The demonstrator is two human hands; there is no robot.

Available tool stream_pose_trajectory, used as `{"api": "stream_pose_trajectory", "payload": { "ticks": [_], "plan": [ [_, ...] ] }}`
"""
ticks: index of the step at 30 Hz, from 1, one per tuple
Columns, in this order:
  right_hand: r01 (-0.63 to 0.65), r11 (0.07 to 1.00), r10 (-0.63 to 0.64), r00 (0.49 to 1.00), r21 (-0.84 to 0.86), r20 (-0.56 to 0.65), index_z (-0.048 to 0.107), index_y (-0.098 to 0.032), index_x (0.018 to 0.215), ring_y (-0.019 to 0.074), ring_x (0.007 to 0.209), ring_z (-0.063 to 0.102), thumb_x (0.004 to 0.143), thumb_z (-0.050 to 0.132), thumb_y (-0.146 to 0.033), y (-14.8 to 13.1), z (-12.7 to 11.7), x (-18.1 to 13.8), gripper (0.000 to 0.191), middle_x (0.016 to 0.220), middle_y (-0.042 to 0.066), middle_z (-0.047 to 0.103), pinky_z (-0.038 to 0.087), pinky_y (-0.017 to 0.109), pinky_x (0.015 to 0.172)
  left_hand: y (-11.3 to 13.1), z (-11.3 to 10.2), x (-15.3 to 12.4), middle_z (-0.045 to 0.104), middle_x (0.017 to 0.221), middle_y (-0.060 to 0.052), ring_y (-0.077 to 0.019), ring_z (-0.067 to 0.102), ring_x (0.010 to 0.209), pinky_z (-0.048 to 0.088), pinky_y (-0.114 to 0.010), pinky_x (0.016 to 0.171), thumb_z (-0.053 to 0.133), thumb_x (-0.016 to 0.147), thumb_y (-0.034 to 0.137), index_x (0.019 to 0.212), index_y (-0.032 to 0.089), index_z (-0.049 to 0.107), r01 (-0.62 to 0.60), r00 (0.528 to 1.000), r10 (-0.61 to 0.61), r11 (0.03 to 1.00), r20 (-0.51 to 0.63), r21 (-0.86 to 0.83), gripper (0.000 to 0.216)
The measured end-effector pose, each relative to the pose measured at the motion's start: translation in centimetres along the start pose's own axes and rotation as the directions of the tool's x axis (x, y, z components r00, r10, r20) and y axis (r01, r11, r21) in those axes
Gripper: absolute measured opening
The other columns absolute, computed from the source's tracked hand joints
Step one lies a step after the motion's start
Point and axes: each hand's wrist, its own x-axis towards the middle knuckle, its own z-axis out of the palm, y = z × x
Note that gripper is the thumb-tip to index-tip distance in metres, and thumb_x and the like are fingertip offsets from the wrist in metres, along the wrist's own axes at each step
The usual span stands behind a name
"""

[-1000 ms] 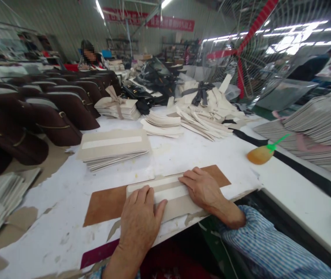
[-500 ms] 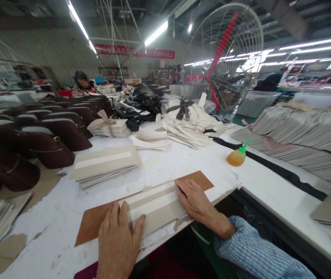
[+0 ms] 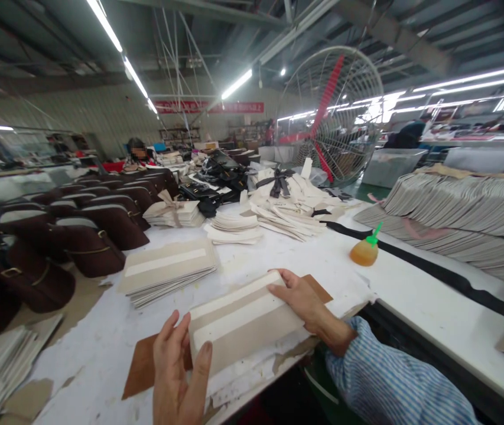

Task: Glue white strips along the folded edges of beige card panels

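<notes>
A beige rectangular panel (image 3: 247,330) with pale lengthwise strips is raised a little and tilted above the white table. My right hand (image 3: 300,298) grips its right end, thumb on the upper face and fingers around the far edge. At the left end is my left hand (image 3: 178,366), fingers and thumb apart; the thumb overlaps the panel's near-left corner, and the fingertips are by its left edge. Under the panel lies a brown leather-like piece (image 3: 139,366), its two ends showing and its middle hidden.
Behind the panel sits a stack of similar beige pieces (image 3: 167,268). A glue bottle (image 3: 364,252) with a green nozzle stands at right. Dark brown bags (image 3: 96,251) line the left side. Grey sheets (image 3: 455,206) are piled at right, and a large fan (image 3: 331,118) stands behind.
The panel has come up off the brown piece and tilted. My right hand has closed around its end; my left hand has turned from lying flat to upright beside it. The view has tipped upward.
</notes>
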Motion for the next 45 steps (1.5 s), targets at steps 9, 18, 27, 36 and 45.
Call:
{"api": "stream_pose_trajectory", "payload": {
  "ticks": [9,18,27,36,45],
  "plan": [
    [0.06,0.975,-0.103,0.975,-0.215,-0.195,0.064,-0.019,0.1,0.0199,0.067,0.068,0.075,0.076,-0.033,-2.6,-7.7,10.7,0.031,0.077,0.002,0.075,0.054,0.029,0.063,-3.8,2.1,0.1,0.047,0.153,-0.013,-0.0338,0.049,0.142,0.045,-0.06,0.118,0.063,0.092,0.048,0.136,0.025,0.059,-0.002,0.995,-0.006,0.997,0.099,0.083,0.05],
    [-0.016,0.77,-0.196,0.946,-0.638,-0.26,0.068,-0.014,0.108,0.0181,0.086,0.069,0.096,0.07,-0.036,-0.5,-10.5,14.6,0.025,0.1,0.004,0.072,0.058,0.038,0.082,-4.8,2.4,0.3,0.06,0.141,-0.011,-0.0323,0.057,0.133,0.043,-0.062,0.118,0.058,0.089,0.054,0.127,0.023,0.066,0.029,0.988,-0.046,0.992,0.148,0.119,0.049],
    [0.223,0.256,-0.363,0.924,-0.941,0.12,0.063,-0.017,0.137,0.0278,0.142,0.045,0.103,0.053,-0.029,-0.9,-7.0,12.8,0.037,0.151,0.017,0.055,0.032,0.043,0.121,-5.0,2.5,0.1,0.061,0.141,-0.009,-0.032,0.058,0.133,0.048,-0.059,0.115,0.058,0.09,0.052,0.125,0.026,0.068,-0.01,0.982,-0.021,0.986,0.186,0.167,0.044],
    [0.374,0.007,-0.212,0.907,-0.927,0.364,0.067,-0.009,0.129,0.0332,0.132,0.056,0.104,0.05,-0.038,0.2,-4.3,12.2,0.042,0.143,0.024,0.06,0.043,0.049,0.111,-4.7,2.6,-0.5,0.06,0.145,-0.012,-0.0304,0.059,0.134,0.05,-0.057,0.114,0.054,0.096,0.042,0.127,0.024,0.067,-0.073,0.973,0.024,0.976,0.23,0.207,0.039],
    [0.687,-0.112,-0.349,0.649,-0.718,0.676,0.065,-0.014,0.132,0.0253,0.131,0.054,0.105,0.052,-0.029,-4.2,8.3,12.9,0.034,0.136,0.014,0.066,0.041,0.043,0.116,-3.5,3.3,-1.1,0.064,0.138,-0.017,-0.0317,0.064,0.128,0.056,-0.059,0.106,0.054,0.092,0.031,0.123,0.018,0.068,-0.093,0.985,0.061,0.974,0.16,0.205,0.036]
  ]
}}
